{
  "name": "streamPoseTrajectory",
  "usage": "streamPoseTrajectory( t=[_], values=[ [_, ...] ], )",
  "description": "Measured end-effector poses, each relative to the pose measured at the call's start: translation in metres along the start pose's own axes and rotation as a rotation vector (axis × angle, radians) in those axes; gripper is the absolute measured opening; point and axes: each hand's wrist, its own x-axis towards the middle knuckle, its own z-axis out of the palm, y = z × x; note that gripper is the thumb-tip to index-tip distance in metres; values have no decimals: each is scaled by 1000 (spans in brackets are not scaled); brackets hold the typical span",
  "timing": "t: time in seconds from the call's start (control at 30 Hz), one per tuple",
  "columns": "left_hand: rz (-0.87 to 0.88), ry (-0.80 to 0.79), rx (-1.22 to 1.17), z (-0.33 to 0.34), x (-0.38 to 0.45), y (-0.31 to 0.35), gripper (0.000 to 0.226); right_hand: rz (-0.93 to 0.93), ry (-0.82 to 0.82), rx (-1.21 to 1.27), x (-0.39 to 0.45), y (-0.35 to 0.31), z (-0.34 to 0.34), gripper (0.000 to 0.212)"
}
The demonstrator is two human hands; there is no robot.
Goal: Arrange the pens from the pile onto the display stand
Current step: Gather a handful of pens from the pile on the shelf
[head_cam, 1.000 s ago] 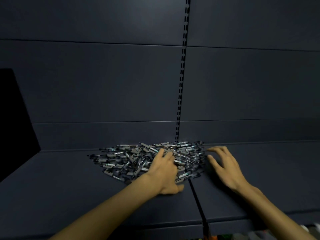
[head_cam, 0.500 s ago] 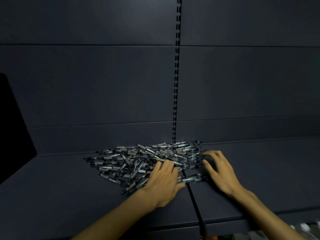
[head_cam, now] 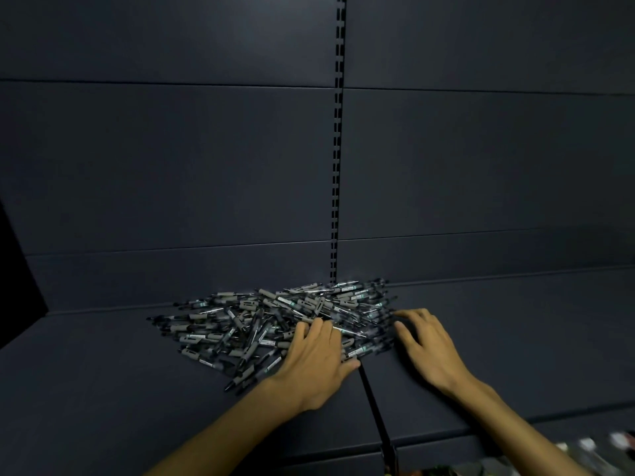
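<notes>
Your fingers lay spread, seemingly gripping nothing, on the heap of grey-and-black plastic pens; sweeping toward six o'clock could roll some off the dark metal shelf.

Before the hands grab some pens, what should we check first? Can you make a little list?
1. Pens within reach: ok. The pile lies on the shelf right by both hands.
2. Left hand on the pile: ok, its fingers rest flat on the pens.
3. Right hand ready: ok, its fingertips touch the pile's right edge.
4. A pen already held: not ok, neither hand has one pinched.
5. Pens lined up for easy picking: not ok, they cross every way.
6. Slots to put pens in: cannot tell, only the bare shelf and back wall show.
</notes>
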Motion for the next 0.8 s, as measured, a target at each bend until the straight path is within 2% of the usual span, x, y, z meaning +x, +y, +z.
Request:
streamPoseTrajectory(
  t=[0.13,0.33,0.47,0.63,0.8],
  values=[
    [-10,-19,-10,2,0,-3,61,-9,-74,-37,-3,-4,6,33],
    [64,-8,29,1,0,-2,57,24,-59,-9,-5,-9,9,33],
    [138,23,15,1,-1,-5,53,133,-17,236,-7,-18,4,33],
    [187,47,-62,-4,-5,-1,45,293,23,673,-9,-28,-2,21],
    [162,106,-206,-7,-10,5,35,263,35,836,-10,-42,-9,31]
  ],
)
